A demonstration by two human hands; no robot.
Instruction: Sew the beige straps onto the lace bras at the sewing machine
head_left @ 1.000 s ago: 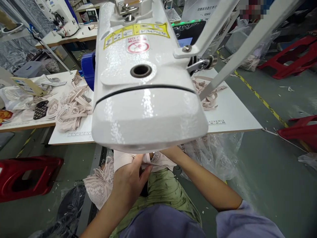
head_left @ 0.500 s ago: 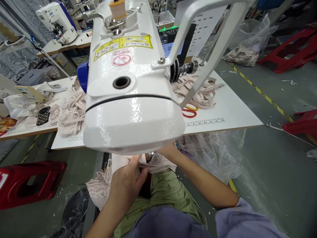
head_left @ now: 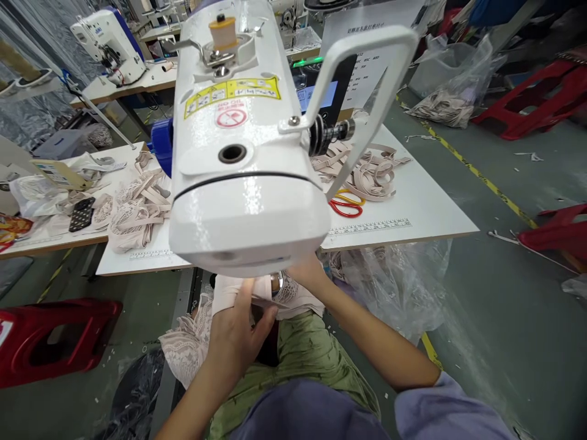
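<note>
A pale pink lace bra (head_left: 186, 348) lies over my lap and beneath the head of a white sewing machine (head_left: 247, 220). My left hand (head_left: 236, 327) pinches the bra's smooth band between thumb and fingers, close to the metal end of the machine's arm (head_left: 277, 283). A narrow flap of the fabric sticks out past the thumb. On the other side, my right hand (head_left: 308, 272) reaches in under the machine head beside the lace. Its fingers are hidden behind the head, so their grip does not show.
Red-and-yellow-handled scissors (head_left: 346, 205) lie on the white table (head_left: 440, 211) beside a heap of pale straps (head_left: 373, 174). More lace pieces (head_left: 132, 214) are piled at left, near a dark phone (head_left: 81, 214). Red stools (head_left: 55, 342) stand on the floor. Clear plastic (head_left: 403, 287) hangs below the table.
The view has shifted slightly, with the machine head appearing a little higher. The fabric flap at my left thumb now sticks out more to the right. Both hands stay at the bra.
</note>
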